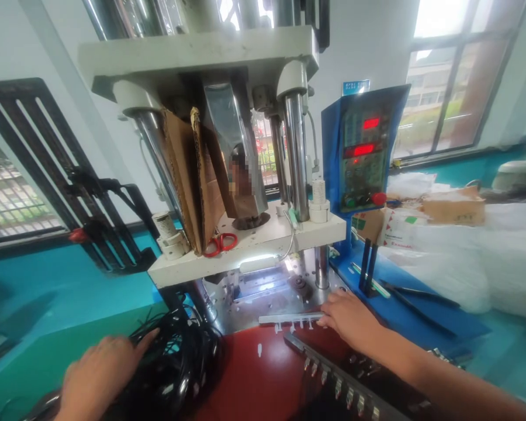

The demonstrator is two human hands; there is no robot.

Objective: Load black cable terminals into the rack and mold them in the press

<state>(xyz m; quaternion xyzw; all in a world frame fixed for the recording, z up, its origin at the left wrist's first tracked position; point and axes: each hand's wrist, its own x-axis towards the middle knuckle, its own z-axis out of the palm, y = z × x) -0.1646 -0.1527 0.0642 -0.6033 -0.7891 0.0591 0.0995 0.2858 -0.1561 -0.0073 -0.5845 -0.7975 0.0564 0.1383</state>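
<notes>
My left hand [107, 371] is curled at the left side of a thick bundle of black cables [188, 356], its thumb stretched over them; its other fingers are mostly hidden. At the press's front edge, my right hand [348, 318] pinches the right end of a pale grey strip [289, 318] with small prongs along its lower side. Below that strip, a dark bar [333, 377] carrying several small metal connector pieces slants across the red work surface [241, 374]. One small white piece [260, 350] lies loose on the red surface.
Ahead stands a press with a cream middle plate [254, 248], metal columns and a lit metal bed [263, 295]. Red-handled scissors [221, 244] and cardboard [190, 187] sit on that plate. A blue control box [362, 152] stands right, white bags [433, 269] behind it.
</notes>
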